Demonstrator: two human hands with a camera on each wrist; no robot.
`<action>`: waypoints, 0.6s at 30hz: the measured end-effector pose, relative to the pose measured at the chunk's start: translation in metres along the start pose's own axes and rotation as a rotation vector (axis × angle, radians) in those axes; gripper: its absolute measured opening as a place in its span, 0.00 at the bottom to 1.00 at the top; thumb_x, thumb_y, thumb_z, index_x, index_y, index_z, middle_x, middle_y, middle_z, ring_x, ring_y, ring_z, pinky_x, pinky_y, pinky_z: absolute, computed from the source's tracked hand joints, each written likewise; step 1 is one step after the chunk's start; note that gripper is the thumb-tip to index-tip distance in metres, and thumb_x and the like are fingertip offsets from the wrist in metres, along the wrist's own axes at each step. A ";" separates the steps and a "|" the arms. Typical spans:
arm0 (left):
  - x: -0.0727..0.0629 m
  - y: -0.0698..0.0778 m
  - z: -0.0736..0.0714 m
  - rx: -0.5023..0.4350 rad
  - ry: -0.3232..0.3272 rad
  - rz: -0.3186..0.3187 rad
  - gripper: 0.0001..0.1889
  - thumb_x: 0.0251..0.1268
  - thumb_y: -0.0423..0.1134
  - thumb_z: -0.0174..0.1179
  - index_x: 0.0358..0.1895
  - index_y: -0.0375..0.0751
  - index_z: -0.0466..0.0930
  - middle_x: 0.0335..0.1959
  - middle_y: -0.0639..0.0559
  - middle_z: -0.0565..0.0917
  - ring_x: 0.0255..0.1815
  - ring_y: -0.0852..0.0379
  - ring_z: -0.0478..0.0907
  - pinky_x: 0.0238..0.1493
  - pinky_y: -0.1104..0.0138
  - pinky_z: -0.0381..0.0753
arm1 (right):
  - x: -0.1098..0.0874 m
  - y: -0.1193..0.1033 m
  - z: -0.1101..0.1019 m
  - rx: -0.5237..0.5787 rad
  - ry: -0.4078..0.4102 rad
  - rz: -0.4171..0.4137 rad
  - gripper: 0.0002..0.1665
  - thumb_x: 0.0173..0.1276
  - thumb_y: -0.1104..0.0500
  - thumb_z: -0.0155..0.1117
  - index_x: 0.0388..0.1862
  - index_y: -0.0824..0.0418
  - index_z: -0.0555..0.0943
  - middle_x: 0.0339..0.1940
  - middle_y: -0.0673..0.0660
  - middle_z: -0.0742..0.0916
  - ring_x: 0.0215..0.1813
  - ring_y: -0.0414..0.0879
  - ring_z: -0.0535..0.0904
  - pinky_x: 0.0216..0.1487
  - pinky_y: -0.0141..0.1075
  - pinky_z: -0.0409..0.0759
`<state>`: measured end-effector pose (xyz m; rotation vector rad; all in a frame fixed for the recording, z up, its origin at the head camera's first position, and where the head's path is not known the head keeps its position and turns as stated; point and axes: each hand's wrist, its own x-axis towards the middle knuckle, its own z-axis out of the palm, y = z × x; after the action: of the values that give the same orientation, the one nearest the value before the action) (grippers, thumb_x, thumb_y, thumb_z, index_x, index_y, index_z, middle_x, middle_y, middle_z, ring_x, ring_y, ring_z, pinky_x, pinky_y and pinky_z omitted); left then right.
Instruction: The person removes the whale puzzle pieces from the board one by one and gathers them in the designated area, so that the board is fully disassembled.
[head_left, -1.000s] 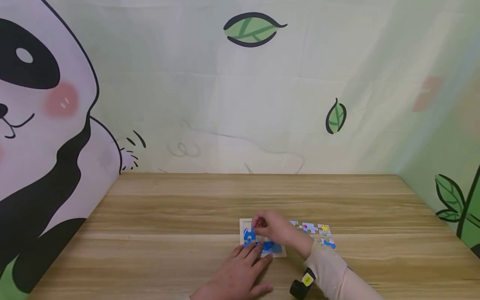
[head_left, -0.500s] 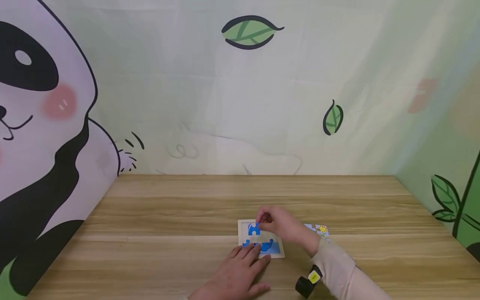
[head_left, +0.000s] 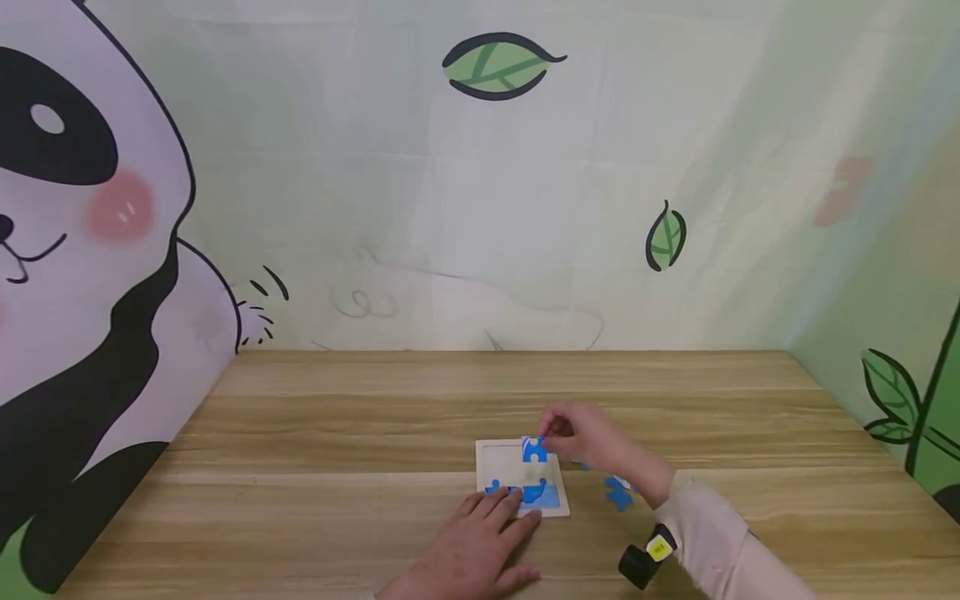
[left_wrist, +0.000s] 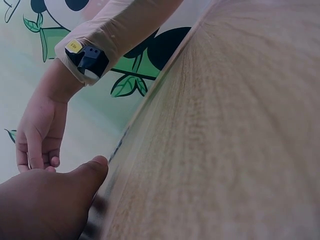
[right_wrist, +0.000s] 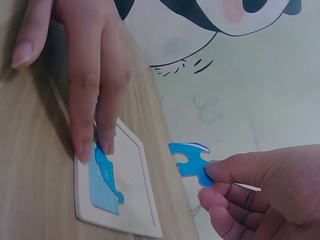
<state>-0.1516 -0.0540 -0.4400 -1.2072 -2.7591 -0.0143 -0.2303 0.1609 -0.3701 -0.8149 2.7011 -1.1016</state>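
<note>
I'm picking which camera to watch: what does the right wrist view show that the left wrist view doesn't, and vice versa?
Only the right wrist view clearly shows the pinched blue puzzle piece and the puzzle tray. Only the left wrist view shows the right sleeve and black wrist camera. Both show the left hand, right hand, tabletop and painted backdrop.

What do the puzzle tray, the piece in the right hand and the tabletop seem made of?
Puzzle tray: probably bare wood or fibreboard, matt, judging by its pale, plain surface. Held piece: perhaps thin wood or card, smooth, printed blue; it looks stiff, flat though pinched at one side. Tabletop: streaky wood grain, dull finish; solid wood or laminate.
</note>
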 end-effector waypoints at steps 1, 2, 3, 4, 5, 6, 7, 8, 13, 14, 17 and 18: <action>0.000 0.000 0.000 -0.006 -0.006 -0.001 0.33 0.70 0.67 0.37 0.69 0.53 0.67 0.70 0.47 0.69 0.70 0.49 0.67 0.66 0.54 0.69 | -0.001 0.001 -0.002 -0.003 -0.003 -0.002 0.02 0.65 0.65 0.63 0.35 0.63 0.78 0.29 0.54 0.82 0.31 0.40 0.73 0.31 0.27 0.75; 0.000 0.000 -0.001 -0.010 -0.008 -0.001 0.33 0.70 0.67 0.37 0.69 0.53 0.67 0.70 0.47 0.69 0.70 0.49 0.67 0.66 0.54 0.69 | -0.003 0.003 -0.003 -0.008 -0.004 -0.003 0.02 0.65 0.66 0.63 0.35 0.63 0.78 0.29 0.53 0.81 0.30 0.40 0.73 0.31 0.27 0.75; 0.000 0.000 -0.001 -0.012 -0.008 0.000 0.33 0.70 0.67 0.37 0.69 0.53 0.67 0.70 0.46 0.69 0.70 0.49 0.67 0.66 0.54 0.69 | -0.004 0.004 -0.005 -0.013 -0.006 -0.005 0.02 0.65 0.65 0.63 0.35 0.63 0.78 0.29 0.53 0.81 0.30 0.40 0.73 0.31 0.27 0.75; 0.000 0.000 -0.001 -0.013 -0.007 0.002 0.33 0.71 0.67 0.36 0.69 0.53 0.67 0.70 0.46 0.69 0.70 0.49 0.67 0.66 0.54 0.69 | -0.006 0.005 -0.006 -0.018 -0.008 -0.006 0.02 0.65 0.66 0.63 0.35 0.63 0.78 0.29 0.53 0.81 0.30 0.39 0.73 0.31 0.27 0.75; 0.000 0.001 -0.001 -0.015 -0.007 0.002 0.33 0.71 0.67 0.36 0.69 0.53 0.66 0.70 0.46 0.69 0.70 0.49 0.67 0.66 0.54 0.69 | -0.007 0.006 -0.007 -0.024 -0.009 -0.006 0.02 0.65 0.66 0.63 0.35 0.62 0.78 0.28 0.53 0.81 0.30 0.39 0.73 0.31 0.27 0.75; 0.000 0.000 -0.001 -0.013 0.002 0.005 0.33 0.71 0.67 0.37 0.69 0.53 0.67 0.70 0.46 0.69 0.70 0.49 0.67 0.66 0.54 0.70 | -0.009 0.007 -0.008 -0.025 -0.012 -0.007 0.02 0.65 0.66 0.63 0.34 0.62 0.78 0.28 0.53 0.81 0.29 0.39 0.73 0.30 0.27 0.75; 0.000 0.000 0.000 -0.010 0.011 0.009 0.32 0.71 0.67 0.37 0.69 0.53 0.67 0.70 0.46 0.70 0.70 0.49 0.67 0.66 0.54 0.70 | -0.010 0.007 -0.010 -0.028 -0.014 -0.008 0.02 0.65 0.66 0.63 0.34 0.62 0.78 0.28 0.53 0.81 0.29 0.39 0.73 0.30 0.27 0.75; 0.000 0.000 0.001 -0.002 0.028 0.015 0.32 0.71 0.66 0.37 0.68 0.52 0.68 0.69 0.46 0.71 0.69 0.49 0.68 0.65 0.54 0.70 | -0.012 0.008 -0.011 -0.029 -0.015 -0.009 0.02 0.64 0.66 0.63 0.35 0.63 0.78 0.28 0.53 0.81 0.29 0.39 0.73 0.30 0.27 0.75; -0.001 -0.001 0.003 0.010 0.060 0.024 0.32 0.71 0.66 0.38 0.68 0.52 0.69 0.68 0.46 0.72 0.68 0.49 0.69 0.64 0.55 0.71 | -0.019 0.011 -0.014 -0.005 -0.034 -0.015 0.02 0.64 0.67 0.62 0.35 0.65 0.78 0.28 0.54 0.82 0.29 0.37 0.73 0.31 0.27 0.76; -0.001 -0.001 0.003 0.011 0.059 0.023 0.31 0.71 0.66 0.38 0.68 0.52 0.69 0.68 0.46 0.72 0.68 0.49 0.69 0.64 0.55 0.71 | -0.020 0.012 -0.015 0.000 -0.036 -0.019 0.02 0.64 0.67 0.62 0.35 0.65 0.78 0.28 0.54 0.83 0.29 0.36 0.73 0.31 0.27 0.76; -0.001 -0.001 0.004 0.019 0.067 0.022 0.31 0.71 0.66 0.39 0.67 0.52 0.69 0.68 0.46 0.72 0.68 0.49 0.69 0.64 0.55 0.71 | -0.024 0.016 -0.015 0.016 -0.045 -0.022 0.02 0.63 0.68 0.62 0.35 0.66 0.78 0.28 0.54 0.83 0.30 0.35 0.74 0.32 0.27 0.76; -0.001 -0.001 0.004 0.023 0.071 0.022 0.31 0.71 0.66 0.39 0.67 0.52 0.69 0.67 0.46 0.73 0.68 0.49 0.69 0.64 0.55 0.71 | -0.025 0.017 -0.015 0.015 -0.046 -0.019 0.02 0.63 0.68 0.62 0.35 0.66 0.78 0.28 0.54 0.83 0.30 0.35 0.74 0.32 0.27 0.76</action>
<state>-0.1519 -0.0554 -0.4437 -1.2072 -2.6774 -0.0228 -0.2214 0.1936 -0.3729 -0.8538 2.6497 -1.0923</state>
